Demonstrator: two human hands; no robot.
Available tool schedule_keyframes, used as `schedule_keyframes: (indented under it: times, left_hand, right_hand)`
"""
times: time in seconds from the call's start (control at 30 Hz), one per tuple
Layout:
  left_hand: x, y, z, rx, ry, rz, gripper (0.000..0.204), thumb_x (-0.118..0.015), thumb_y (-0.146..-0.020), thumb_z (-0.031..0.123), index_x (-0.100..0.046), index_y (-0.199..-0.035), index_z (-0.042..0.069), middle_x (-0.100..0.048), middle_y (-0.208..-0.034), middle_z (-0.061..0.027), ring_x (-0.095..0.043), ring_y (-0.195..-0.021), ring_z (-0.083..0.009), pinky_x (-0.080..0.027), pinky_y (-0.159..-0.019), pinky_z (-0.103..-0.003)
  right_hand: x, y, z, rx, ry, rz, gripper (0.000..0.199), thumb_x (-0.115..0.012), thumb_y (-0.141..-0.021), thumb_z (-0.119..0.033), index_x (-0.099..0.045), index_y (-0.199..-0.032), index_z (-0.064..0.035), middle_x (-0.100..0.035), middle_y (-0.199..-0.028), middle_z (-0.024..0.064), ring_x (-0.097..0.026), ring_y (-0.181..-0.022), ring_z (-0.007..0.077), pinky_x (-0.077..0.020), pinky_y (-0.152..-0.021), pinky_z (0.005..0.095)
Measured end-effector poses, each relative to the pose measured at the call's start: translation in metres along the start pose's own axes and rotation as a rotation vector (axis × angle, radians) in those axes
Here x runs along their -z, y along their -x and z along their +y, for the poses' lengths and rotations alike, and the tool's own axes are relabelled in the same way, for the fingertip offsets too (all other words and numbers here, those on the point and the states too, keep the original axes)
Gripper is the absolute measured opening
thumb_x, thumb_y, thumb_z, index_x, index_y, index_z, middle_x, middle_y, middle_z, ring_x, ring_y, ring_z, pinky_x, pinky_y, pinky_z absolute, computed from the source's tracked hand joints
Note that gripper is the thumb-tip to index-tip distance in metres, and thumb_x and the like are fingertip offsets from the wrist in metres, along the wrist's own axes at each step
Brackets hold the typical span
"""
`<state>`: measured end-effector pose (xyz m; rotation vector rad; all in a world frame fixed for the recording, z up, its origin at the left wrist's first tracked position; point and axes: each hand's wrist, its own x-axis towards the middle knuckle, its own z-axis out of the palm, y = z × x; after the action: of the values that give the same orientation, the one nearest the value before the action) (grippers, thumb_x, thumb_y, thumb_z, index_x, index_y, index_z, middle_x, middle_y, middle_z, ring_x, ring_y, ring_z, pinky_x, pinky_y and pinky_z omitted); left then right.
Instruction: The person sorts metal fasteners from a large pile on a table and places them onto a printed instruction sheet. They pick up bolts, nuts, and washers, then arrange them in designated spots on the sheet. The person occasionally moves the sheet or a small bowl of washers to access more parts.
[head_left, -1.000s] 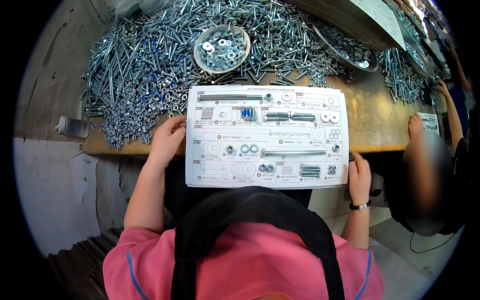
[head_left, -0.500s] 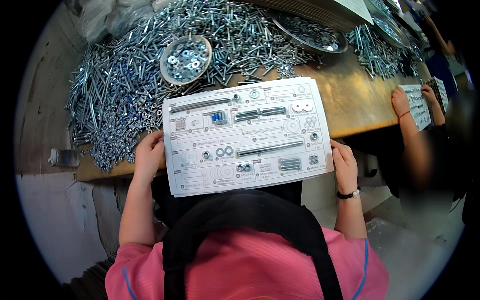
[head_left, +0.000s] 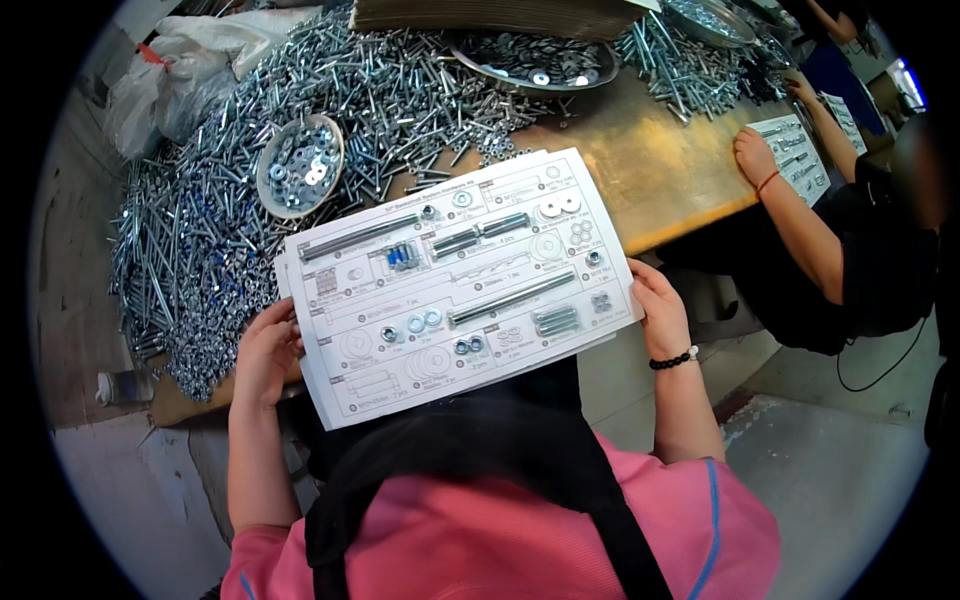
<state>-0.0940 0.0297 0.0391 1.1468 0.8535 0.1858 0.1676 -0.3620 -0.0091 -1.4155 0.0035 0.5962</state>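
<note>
Wears pink top, blk apron, bead brclt.

Plastic bags, whitish, translucent, bunched at upper left; red scrap on them. Cardboard stack, brown, at top edge. Container, small, clear, just beside the left end of a worn yellowish-brown table. Co-worker, dark-clothed, at right; red wristband; printed sheet with hardware, under the arms. Cable, thin, black, curved. Wall, pale, scuffed, lower left. Floor, grey.

White sheet, fine dark line drawings all over; silvery bolt heap far, pink shirt near, tawny table right!
</note>
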Motion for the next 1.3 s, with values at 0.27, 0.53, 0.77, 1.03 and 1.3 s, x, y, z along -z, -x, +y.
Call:
schedule_keyframes:
  times: [0.27, 0.53, 0.77, 1.03, 1.3]
  left_hand:
    - [-0.08, -0.029, 0.0, 0.034, 0.065, -0.192, 0.049, -0.048, -0.081, 0.003, -0.038, -0.127, -0.009, -0.052, -0.118, -0.016, -0.053, -0.104, -0.0224, -0.044, -0.085, -0.033]
    - [-0.166, -0.052, 0.003, 0.068, -0.021, -0.429, 0.048, -0.045, -0.084, 0.004, -0.035, -0.13, -0.006, -0.05, -0.119, -0.0124, -0.051, -0.106, -0.0189, -0.043, -0.089, -0.029]
    - [-0.226, -0.064, 0.0, 0.102, -0.114, -0.576, 0.048, -0.045, -0.084, 0.004, -0.035, -0.131, -0.003, -0.05, -0.118, -0.0103, -0.051, -0.104, -0.0155, -0.042, -0.087, -0.026]
    - [-0.27, -0.065, -0.025, 0.101, -0.196, -0.707, 0.049, -0.047, -0.083, 0.002, -0.037, -0.13, -0.001, -0.046, -0.122, -0.0101, -0.045, -0.112, -0.0165, -0.043, -0.086, -0.026]
    - [-0.228, -0.068, -0.038, -0.19, -0.386, -0.653, 0.048, -0.055, -0.08, 0.0, -0.041, -0.125, -0.004, -0.048, -0.116, -0.0136, -0.05, -0.108, -0.0195, -0.045, -0.086, -0.03]
  right_hand:
    - [0.078, -0.029, -0.002, 0.111, -0.173, 0.24, 0.03, -0.046, -0.09, -0.006, -0.047, -0.119, 0.0029, -0.057, -0.105, 0.0097, -0.056, -0.094, 0.0151, -0.0461, -0.082, 0.0272]
    - [0.15, -0.061, 0.002, 0.24, -0.49, 0.509, 0.032, -0.044, -0.093, -0.014, -0.044, -0.12, 0.0034, -0.054, -0.114, 0.0142, -0.054, -0.103, 0.023, -0.045, -0.088, 0.0363]
    - [0.119, -0.055, 0.015, 0.353, -0.798, 0.521, 0.045, -0.034, -0.096, -0.036, -0.04, -0.129, -0.0046, -0.045, -0.13, 0.0074, -0.044, -0.117, 0.0228, -0.0362, -0.098, 0.0375]
    - [0.064, -0.046, 0.012, 0.268, -0.818, 0.562, 0.052, -0.026, -0.096, -0.035, -0.029, -0.135, -0.002, -0.034, -0.137, 0.0114, -0.04, -0.12, 0.0285, -0.0357, -0.097, 0.0401]
    - [0.137, -0.086, 0.003, 0.302, -0.811, 0.553, 0.05, -0.024, -0.096, -0.034, -0.032, -0.134, -0.0018, -0.037, -0.136, 0.0122, -0.04, -0.12, 0.0297, -0.0353, -0.097, 0.0402]
